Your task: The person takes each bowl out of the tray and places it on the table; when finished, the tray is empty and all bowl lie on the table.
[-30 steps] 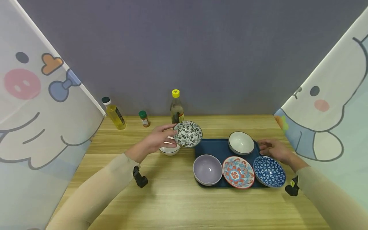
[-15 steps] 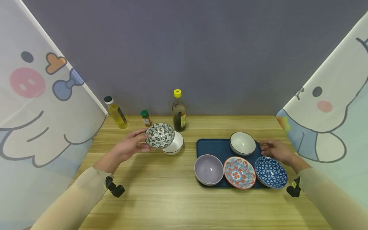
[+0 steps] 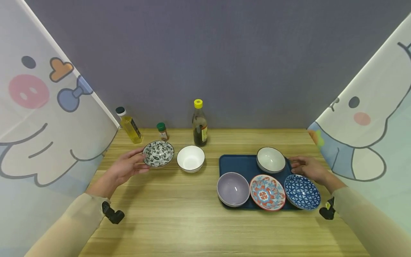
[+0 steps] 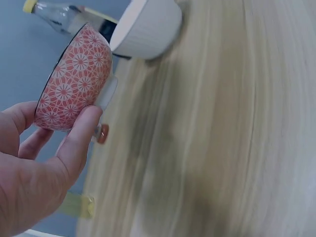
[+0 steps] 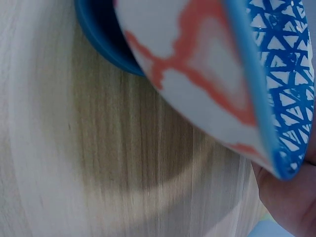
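My left hand (image 3: 130,166) pinches a small bowl (image 3: 158,154) by its left side, raised above the table. The bowl is black-and-white floral inside; its red outside with white flowers shows in the left wrist view (image 4: 76,81). Just right of it a white bowl (image 3: 191,159) stands on the table. My right hand (image 3: 308,167) lies at the right edge of a dark blue tray (image 3: 236,164), its fingers loosely bent. Beside that hand are a white bowl with a dark rim (image 3: 270,160) and a tilted blue triangle-patterned bowl (image 3: 302,191), which partly hides it in the right wrist view.
Also on the tray are a lilac bowl (image 3: 233,190) and a red-and-blue patterned bowl (image 3: 267,192). Along the back stand an oil bottle (image 3: 131,129), a green-capped spice jar (image 3: 162,132) and a yellow-capped bottle of dark sauce (image 3: 200,128). A grey wall (image 3: 250,71) rises behind.
My left hand has carried the floral bowl leftward, from over the white bowl to the left of it, leaving the white bowl in full view. The right hand stays by the tray.
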`<state>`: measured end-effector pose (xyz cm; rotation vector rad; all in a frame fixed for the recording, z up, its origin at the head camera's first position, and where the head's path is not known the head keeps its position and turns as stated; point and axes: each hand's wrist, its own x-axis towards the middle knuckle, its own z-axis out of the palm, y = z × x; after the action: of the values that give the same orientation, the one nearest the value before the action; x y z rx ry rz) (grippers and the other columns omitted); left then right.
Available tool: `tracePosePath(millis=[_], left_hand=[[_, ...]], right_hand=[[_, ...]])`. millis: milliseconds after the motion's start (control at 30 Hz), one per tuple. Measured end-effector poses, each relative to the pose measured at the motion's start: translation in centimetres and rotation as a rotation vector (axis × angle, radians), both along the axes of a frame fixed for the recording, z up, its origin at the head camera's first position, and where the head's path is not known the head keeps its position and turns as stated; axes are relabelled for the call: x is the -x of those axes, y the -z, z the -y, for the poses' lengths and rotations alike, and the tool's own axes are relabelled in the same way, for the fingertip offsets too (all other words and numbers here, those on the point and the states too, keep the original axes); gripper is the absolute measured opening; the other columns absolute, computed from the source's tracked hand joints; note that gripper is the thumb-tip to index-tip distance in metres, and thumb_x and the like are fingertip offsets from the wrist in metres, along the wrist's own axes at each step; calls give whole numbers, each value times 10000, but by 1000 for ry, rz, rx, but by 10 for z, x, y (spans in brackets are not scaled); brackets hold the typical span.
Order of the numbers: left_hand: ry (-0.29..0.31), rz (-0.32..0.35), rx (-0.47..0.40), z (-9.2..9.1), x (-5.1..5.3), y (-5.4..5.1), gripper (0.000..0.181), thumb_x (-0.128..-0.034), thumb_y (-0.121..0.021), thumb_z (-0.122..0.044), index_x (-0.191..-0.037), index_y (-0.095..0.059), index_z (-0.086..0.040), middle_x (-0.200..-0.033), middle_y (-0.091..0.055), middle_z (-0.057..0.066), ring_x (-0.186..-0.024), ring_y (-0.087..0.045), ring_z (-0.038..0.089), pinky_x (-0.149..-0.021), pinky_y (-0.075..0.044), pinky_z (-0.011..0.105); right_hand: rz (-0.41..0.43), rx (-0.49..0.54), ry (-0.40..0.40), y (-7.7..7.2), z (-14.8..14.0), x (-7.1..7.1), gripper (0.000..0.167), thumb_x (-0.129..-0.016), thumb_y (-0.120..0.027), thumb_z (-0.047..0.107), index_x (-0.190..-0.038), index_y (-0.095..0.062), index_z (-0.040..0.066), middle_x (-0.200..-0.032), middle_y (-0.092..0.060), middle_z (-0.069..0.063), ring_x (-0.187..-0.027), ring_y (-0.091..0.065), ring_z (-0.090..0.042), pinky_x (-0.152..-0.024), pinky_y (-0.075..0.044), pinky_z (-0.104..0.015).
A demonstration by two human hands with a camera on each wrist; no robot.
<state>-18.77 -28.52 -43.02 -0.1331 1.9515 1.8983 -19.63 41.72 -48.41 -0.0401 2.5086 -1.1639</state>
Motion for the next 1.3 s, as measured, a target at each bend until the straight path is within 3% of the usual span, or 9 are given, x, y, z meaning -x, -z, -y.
tracePosePath(millis=[233,500,800,1000,1300], left_hand=[[-28,14,-7,9,4,17,705,-1103,-498,-217,-1646,-94,-20,-1440,-406,247,-994,-728,198,-992,-595,413],[-26,59,-26,10,3,36,689,-1095,-514,-179,-1642,-128,-15,-1255,-581,144,-958,-722,194,-986,-598,443],[-37,80,-37,10,7,39,681,-1100,-487,-149,-1642,-99,-12,-1207,-619,139,-959,-722,197,-966,-608,444],[-32,92,-46,13,3,43,701,-1102,-485,-154,-1647,-64,-22,-1194,-634,129,-978,-727,206,-987,-594,468],[-15,127,-74,17,4,49,732,-1099,-504,-186,-1655,-46,-56,-1249,-619,140,-1005,-733,224,-998,-587,475]], right_hand=[[3,3,-5,3,0,3,575,-958,-626,-9,-1486,-419,-108,-1292,-572,-345,-1064,-678,-308,-879,-628,-390],[12,13,3,3,-2,2,587,-955,-631,-10,-1492,-414,-104,-1295,-573,-345,-1064,-678,-301,-892,-630,-405],[2,35,8,3,0,1,576,-960,-635,1,-1482,-420,-116,-1272,-587,-330,-1050,-676,-282,-861,-632,-334],[1,34,13,2,2,1,577,-961,-661,26,-1476,-437,-107,-1267,-583,-327,-1076,-652,-321,-861,-631,-330],[2,34,0,3,-2,3,575,-971,-655,22,-1476,-421,-122,-1270,-575,-340,-1053,-653,-286,-843,-624,-304]])
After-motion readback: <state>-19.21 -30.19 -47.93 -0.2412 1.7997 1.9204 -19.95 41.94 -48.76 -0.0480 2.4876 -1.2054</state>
